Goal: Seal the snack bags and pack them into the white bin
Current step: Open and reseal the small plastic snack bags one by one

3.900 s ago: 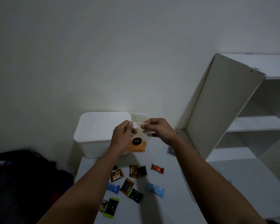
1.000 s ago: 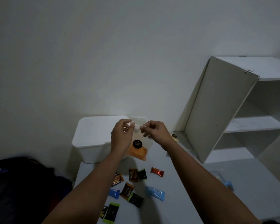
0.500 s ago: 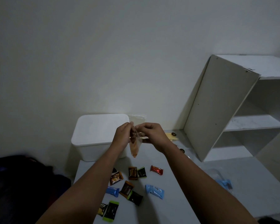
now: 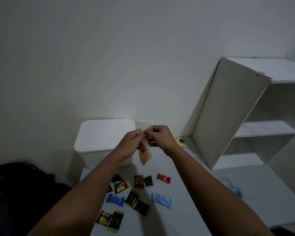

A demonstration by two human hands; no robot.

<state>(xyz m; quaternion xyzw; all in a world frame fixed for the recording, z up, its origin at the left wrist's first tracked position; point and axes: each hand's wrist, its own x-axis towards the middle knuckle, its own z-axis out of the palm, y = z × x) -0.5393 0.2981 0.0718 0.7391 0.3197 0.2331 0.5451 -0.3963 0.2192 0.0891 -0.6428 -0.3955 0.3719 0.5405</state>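
A small clear snack bag (image 4: 145, 155) with orange contents hangs edge-on in the air above the table. My left hand (image 4: 132, 142) and my right hand (image 4: 157, 135) both pinch its top edge, fingertips close together. Just behind and left of my hands stands the white bin (image 4: 99, 147) with its lid on. Another clear bag (image 4: 143, 124) leans on the wall behind the bin. A flat bag with yellow contents (image 4: 180, 143) lies to the right, partly hidden by my right wrist.
Several small wrapped snacks (image 4: 136, 189) lie scattered on the white table (image 4: 177, 218) below my arms. A clear bag with a blue snack (image 4: 233, 187) lies at the right. A white shelf unit (image 4: 237, 113) stands at the right. Dark cloth (image 4: 20, 184) fills the left.
The bag has turned from facing me to edge-on, and my hands have drawn closer together on its top. The view shifted slightly.
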